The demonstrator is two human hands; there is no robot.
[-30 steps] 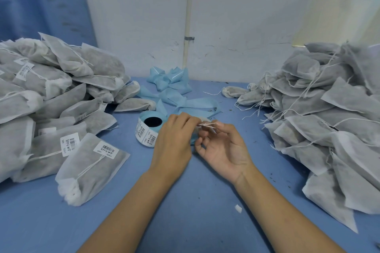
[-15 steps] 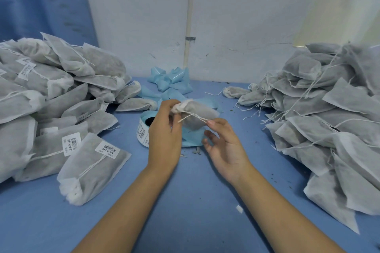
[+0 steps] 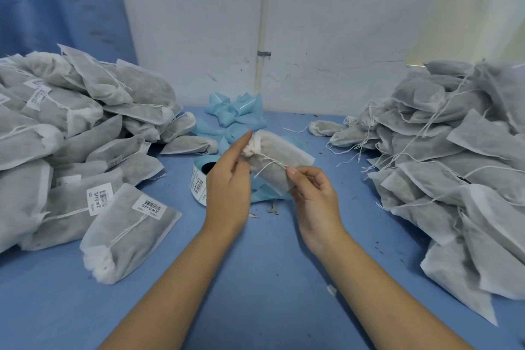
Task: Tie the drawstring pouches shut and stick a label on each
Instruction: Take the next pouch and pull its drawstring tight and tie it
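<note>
Head view: a second ago both hands were bunched low just right of the label roll (image 3: 199, 179), working the cord. Now the drawstring pouch (image 3: 279, 156) is raised above and right of the roll, its neck gathered tight and the drawstring (image 3: 265, 169) trailing across it. The tie looks done or nearly so, and the sticker is likely next. The left hand (image 3: 227, 182) holds the puckered neck, forefinger laid straight along it. The right hand (image 3: 315, 196), loose half a second ago, has closed to a narrow thumb-and-forefinger pinch on the pouch's lower edge; whether the cord's end is caught in it cannot be told. Labelled pouches (image 3: 71, 133) lie heaped left of the roll, unlabelled pouches (image 3: 454, 150) well to its right.
</note>
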